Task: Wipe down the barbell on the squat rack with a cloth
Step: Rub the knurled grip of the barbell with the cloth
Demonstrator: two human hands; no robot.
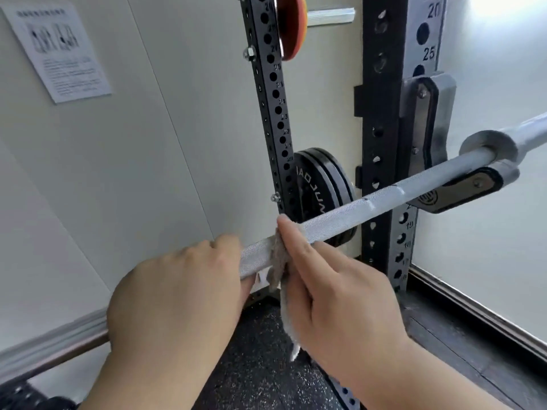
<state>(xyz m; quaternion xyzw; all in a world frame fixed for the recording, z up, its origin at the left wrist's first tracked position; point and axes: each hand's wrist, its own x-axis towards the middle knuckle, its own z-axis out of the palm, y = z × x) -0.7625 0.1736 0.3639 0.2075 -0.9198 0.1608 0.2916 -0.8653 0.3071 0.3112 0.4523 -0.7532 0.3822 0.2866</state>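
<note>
The barbell lies across the rack, resting in its hook and slanting down to the left. The left hand curls over the bar. Just beside it, the right hand pinches a grey cloth draped over the bar, one end hanging below.

The left hand hides part of the barbell. The right hand covers much of the cloth. The poster's words are too blurry to read.
</note>
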